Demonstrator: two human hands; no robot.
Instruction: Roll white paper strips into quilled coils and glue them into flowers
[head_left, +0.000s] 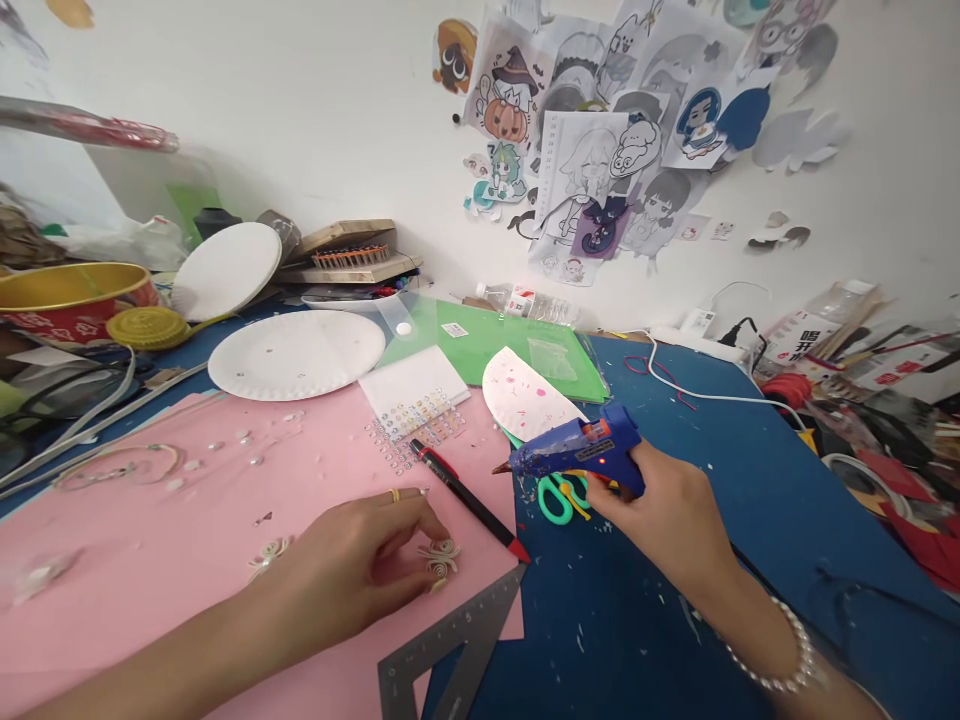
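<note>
My right hand is wrapped round the handle of a blue hot glue gun, its nozzle pointing left above the table. An orange light glows on the gun's side. Between the thumb and a finger of my left hand is a small pale coiled ornament, held just over the pink paper. A similar coiled piece lies by my left wrist, partly hidden. Close by rest a black and red pen and a grey set square. Green-handled scissors sit under the glue gun.
White paper plates and a sheet of stick-on gems lie behind my left hand. A green folder, a spotted folded paper piece and a plastic bottle are farther back. A white cable crosses the blue tabletop.
</note>
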